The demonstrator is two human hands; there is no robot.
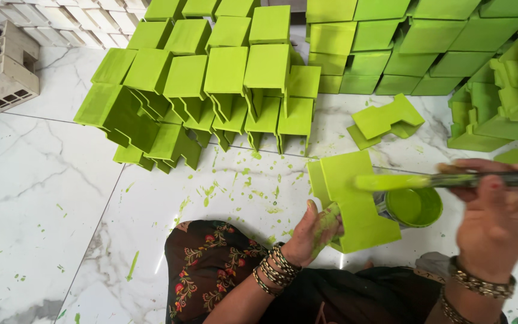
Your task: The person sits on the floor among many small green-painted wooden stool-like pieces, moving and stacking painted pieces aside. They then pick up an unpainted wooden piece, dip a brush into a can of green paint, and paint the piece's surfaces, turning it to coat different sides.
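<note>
A white marble floor (pixel 43 198), flecked with green drips, carries everything. Across the far side stand rows of green-painted blocks (pixel 211 78), propped on edge and leaning on one another, apparently so their wet faces can dry untouched; more fill the far right, and one loose green piece (pixel 385 117) lies flat between the stacks. At far left sit unpainted pale blocks (pixel 1 66), kept apart from the green ones.

Near the centre, the left hand (pixel 316 231), smeared with paint, is closed around the lower edge of the stepped green block (pixel 352 204), tilting its broad face up toward the brush. The right hand (pixel 499 210) is clenched around the handle of a paintbrush (pixel 415 180), whose loaded bristles lie across the block's upper part. The paint tin (pixel 415 207) sits just behind the block, within easy dipping reach.
</note>
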